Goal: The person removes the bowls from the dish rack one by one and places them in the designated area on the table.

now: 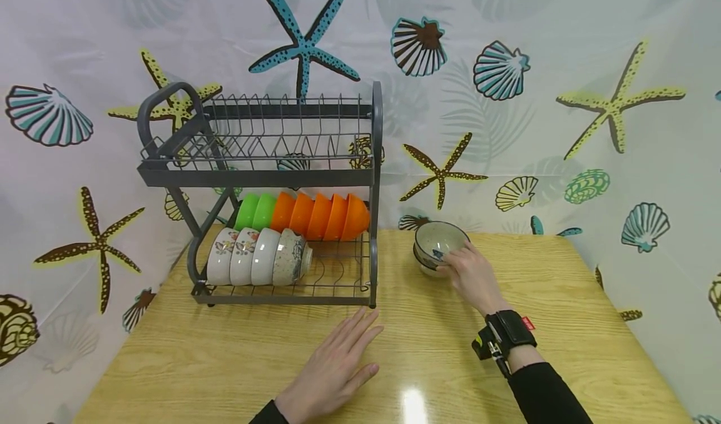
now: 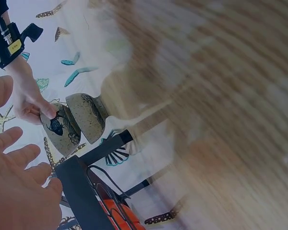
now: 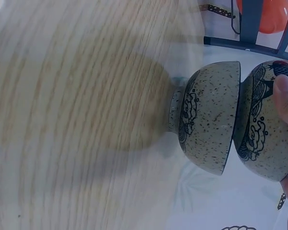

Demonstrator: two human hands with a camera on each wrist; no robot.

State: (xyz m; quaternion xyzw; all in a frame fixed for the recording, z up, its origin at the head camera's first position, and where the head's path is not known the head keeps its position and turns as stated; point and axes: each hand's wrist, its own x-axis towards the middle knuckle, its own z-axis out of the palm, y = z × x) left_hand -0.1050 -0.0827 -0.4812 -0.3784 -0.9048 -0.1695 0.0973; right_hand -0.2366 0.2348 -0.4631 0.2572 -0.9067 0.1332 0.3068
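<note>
My right hand [image 1: 472,277] pinches the rim of a speckled grey-beige bowl [image 1: 441,239]. In the right wrist view, the thumb lies against that bowl's patterned outer side. Directly beneath it, a matching speckled bowl [image 3: 209,115] stands upright on the table. The held bowl is slightly tilted over the lower one; whether their edges touch I cannot tell. My left hand [image 1: 335,367] holds nothing, fingers extended, over the table in front of the dish rack [image 1: 281,300].
The two-tier rack's lower level holds green bowls [image 1: 256,212] and orange bowls [image 1: 321,216] behind. White bowls [image 1: 242,258] and one speckled bowl [image 1: 288,258] line its front row. Wire slots fill the upper tier. A patterned cloth [image 1: 524,136] hangs behind the wooden table [image 1: 428,349].
</note>
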